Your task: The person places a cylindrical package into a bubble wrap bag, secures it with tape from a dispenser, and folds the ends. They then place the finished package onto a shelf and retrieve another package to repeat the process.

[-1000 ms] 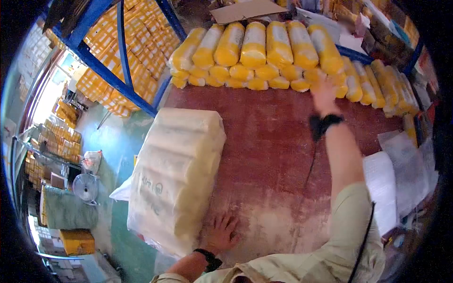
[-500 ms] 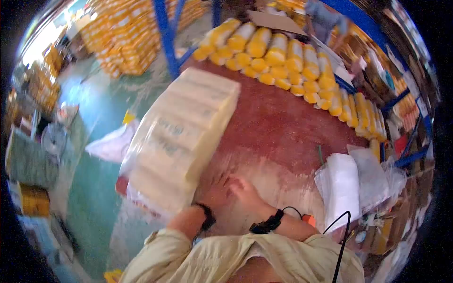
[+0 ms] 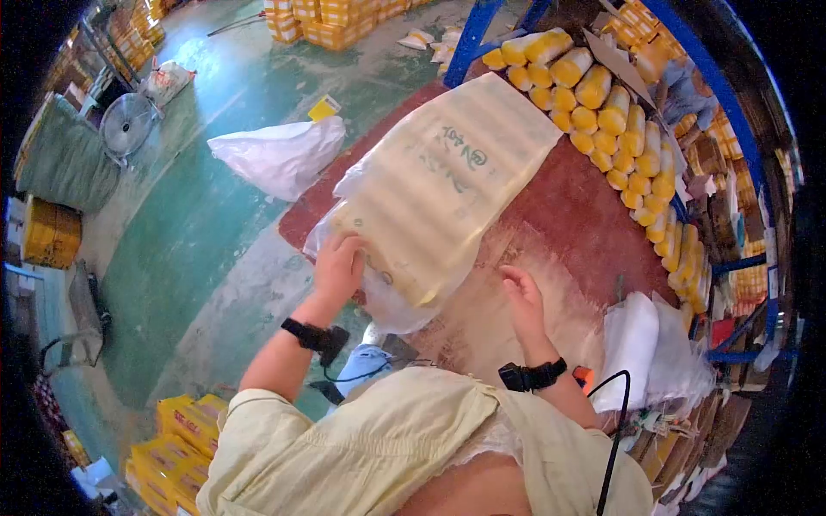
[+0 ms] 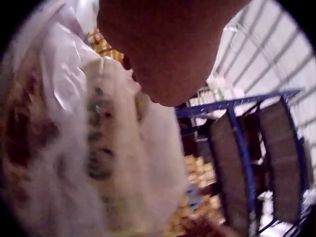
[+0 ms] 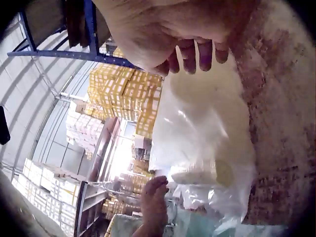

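Observation:
A large clear plastic bag (image 3: 456,163) packed with a row of pale cream rolls lies slantwise on the dark red table (image 3: 585,211); green writing shows on it. Loose film (image 3: 400,318) sags at its near end. My left hand (image 3: 338,268) holds the film at the near left corner, its fingers bent over the edge; the right wrist view also shows this left hand (image 5: 154,205) beside the bag (image 5: 197,123). To the right of the bag, my right hand (image 3: 525,305) is raised over the table, fingers loosely bent and holding nothing.
Yellow-and-white rolls (image 3: 594,86) are stacked along the table's far right side. White sheets and film (image 3: 632,344) lie at the right. A white sack (image 3: 280,159) and a fan (image 3: 127,125) stand on the floor at left. A blue frame (image 3: 473,39) rises behind.
My right hand has come back from the yellow rolls toward my body. My left hand has moved from the table surface onto the bag's near end. The head view has turned left.

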Tool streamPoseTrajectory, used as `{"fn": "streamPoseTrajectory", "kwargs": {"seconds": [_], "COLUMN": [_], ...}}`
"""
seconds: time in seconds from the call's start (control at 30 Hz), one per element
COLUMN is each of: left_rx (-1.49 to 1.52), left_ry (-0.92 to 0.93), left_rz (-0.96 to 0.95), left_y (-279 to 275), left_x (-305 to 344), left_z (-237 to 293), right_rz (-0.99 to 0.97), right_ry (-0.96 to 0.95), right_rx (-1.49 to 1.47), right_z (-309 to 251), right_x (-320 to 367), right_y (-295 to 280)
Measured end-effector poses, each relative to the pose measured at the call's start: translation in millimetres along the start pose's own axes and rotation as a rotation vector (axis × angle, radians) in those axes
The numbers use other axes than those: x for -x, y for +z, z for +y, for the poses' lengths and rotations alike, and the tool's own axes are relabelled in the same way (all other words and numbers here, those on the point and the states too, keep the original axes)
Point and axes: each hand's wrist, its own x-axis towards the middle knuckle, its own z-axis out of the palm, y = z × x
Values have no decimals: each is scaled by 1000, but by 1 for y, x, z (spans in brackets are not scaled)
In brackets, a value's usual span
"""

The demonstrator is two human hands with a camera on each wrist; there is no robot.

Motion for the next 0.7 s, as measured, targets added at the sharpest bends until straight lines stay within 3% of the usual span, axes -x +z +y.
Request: {"fn": "streamPoseTrajectory", "kwargs": {"seconds": [0.07, 0.13, 0.17, 0.2, 0.27, 0.3, 0.33, 0.37, 0.43, 0.53, 0.57, 0.67, 0.7], "left_rx": [-199, 206, 412, 618, 1023, 967, 1048, 1124, 1550, 1731, 1799, 1727, 1760], "left_ry": [185, -344, -600, -710, -921, -730, -710, -692, -1056, -1117, -1051, -1047, -1068], "left_rz": [76, 119, 127, 119, 54, -168, -268, -372, -347, -505, -543, -470, -454], "left_y": [0, 23, 37, 52, 73, 58, 50, 42, 39, 58, 60, 48, 48], "left_x": [-5, -9, -11, -5, 15, 22, 25, 28, 26, 18, 15, 13, 14], "left_z": [-23, -40, -50, -65, -87, -70, -60, -49, -52, -82, -82, -56, -55], "right_rz": [-75, -367, -521, -661, -692, -603, -515, -410, -222, -243, -251, -534, -558], "right_ry": [-29, 86, -137, -354, -604, -684, -761, -699, -568, -308, -264, -54, -91], "right_rx": [85, 256, 374, 487, 356, 493, 635, 721, 867, 789, 792, 678, 688], "right_z": [3, -42, -46, -48, -36, -27, -18, -9, -5, -21, -23, -21, -26], "right_x": [3, 12, 9, 7, -5, -13, -25, -34, -45, -56, -60, -87, -87], "right_y": [20, 51, 70, 91, 142, 167, 182, 183, 192, 179, 178, 171, 168]}}
